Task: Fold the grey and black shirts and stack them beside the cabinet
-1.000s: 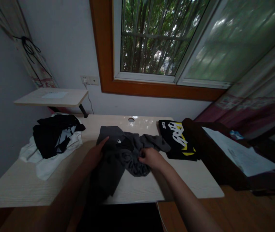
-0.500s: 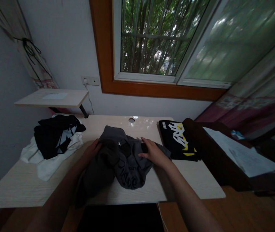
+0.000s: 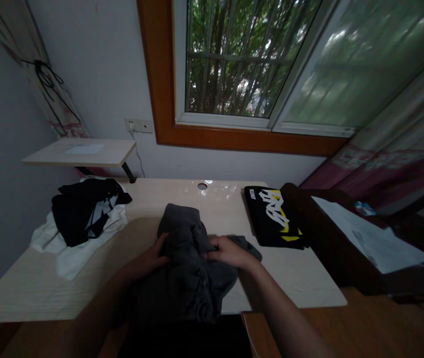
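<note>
A crumpled dark grey garment [image 3: 185, 268] lies bunched at the front middle of the desk, its near part hanging over the edge. My left hand [image 3: 156, 256] grips its left side, fingers curled into the cloth. On the other side my right hand [image 3: 229, 252] is closed on a fold, fingertips partly hidden by the fabric. One flap of the garment sticks out to the right beyond my right hand. Whether it is a sweatshirt or another kind of top cannot be made out from its folds.
A folded black garment with white and yellow print [image 3: 273, 216] lies at the desk's right. Black clothing [image 3: 79, 209] is heaped on white clothing [image 3: 68, 261] at the left, by a raised shelf [image 3: 115, 154]. Papers [image 3: 369, 233] lie on a dark surface beside the desk [image 3: 297, 278].
Both hands have come closer together and gathered the grey garment. Its lettered front has folded out of sight, and the bundle has shifted toward me.
</note>
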The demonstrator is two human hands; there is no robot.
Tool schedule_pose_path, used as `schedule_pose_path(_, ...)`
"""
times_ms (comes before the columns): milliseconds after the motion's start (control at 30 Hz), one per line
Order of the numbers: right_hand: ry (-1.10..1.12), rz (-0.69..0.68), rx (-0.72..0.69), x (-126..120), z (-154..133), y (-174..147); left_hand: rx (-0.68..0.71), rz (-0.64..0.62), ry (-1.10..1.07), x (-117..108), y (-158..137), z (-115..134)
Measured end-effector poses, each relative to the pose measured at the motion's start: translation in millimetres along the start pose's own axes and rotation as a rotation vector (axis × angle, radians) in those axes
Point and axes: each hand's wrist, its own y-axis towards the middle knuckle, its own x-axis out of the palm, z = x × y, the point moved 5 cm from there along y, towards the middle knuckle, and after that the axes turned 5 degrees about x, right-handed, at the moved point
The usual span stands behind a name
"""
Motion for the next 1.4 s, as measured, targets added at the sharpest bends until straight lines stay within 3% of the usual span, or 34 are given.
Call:
schedule_pose_path(100,0.317,-0.008,0.151,-2,8,-15,-0.019,-0.057,-0.065,9,-2,0)
schedule_pose_path(167,0.525,0.063,0.231,-12,12,-28,-0.038,-0.082,-0.135,14,-3,1)
schedule_pose_path(300,0.713,0.450,0.202,-55,12,-50,-0.054,0.057,-0.284,1,3,3)
schedule_pose_path(400,0.666,0.774,0.131,-93,14,-62,-0.068,0.249,-0.357,-27,8,1)
schedule_pose_path(500,0.549,0.933,0.067,-118,19,-67,-0.088,0.371,-0.383,-55,10,1)
schedule_pose_path(567,0.490,0.922,0.029,-124,22,-65,-0.082,0.399,-0.325,-70,8,6)
schedule_pose_path(667,0.446,0.787,0.028,-122,22,-62,-0.066,0.343,-0.131,-85,3,19)
schedule_pose_path(833,0.449,0.282,0.255,-106,22,-62,-0.132,0.101,0.080,-98,-8,23)
schedule_pose_path(900,0.478,0.168,0.318,-105,20,-64,-0.181,0.070,0.077,-105,-8,17)
schedule_pose_path(933,0.504,0.174,0.317,-108,18,-63,-0.197,0.065,0.047,-108,-5,14)
schedule_pose_path(1000,0.562,0.349,0.253,-120,10,-58,-0.200,0.144,-0.032,-116,7,11)
schedule_pose_path(1033,0.578,0.493,0.195,-129,6,-54,-0.175,0.247,-0.064,-123,15,11)
schedule_pose_path(1100,0.555,0.798,0.045,-145,-6,-48,-0.076,0.570,-0.078,-139,28,17)
schedule_pose_path(1167,0.474,0.930,-0.101,-151,-18,-39,0.076,0.796,-0.020,-148,36,28)
schedule_pose_path(1300,0.238,0.931,-0.248,-143,-33,-26,0.269,0.922,0.374,-140,36,61)
schedule_pose_path(1400,0.046,0.878,-0.231,-125,-35,-27,0.432,0.871,0.688,-115,24,86)
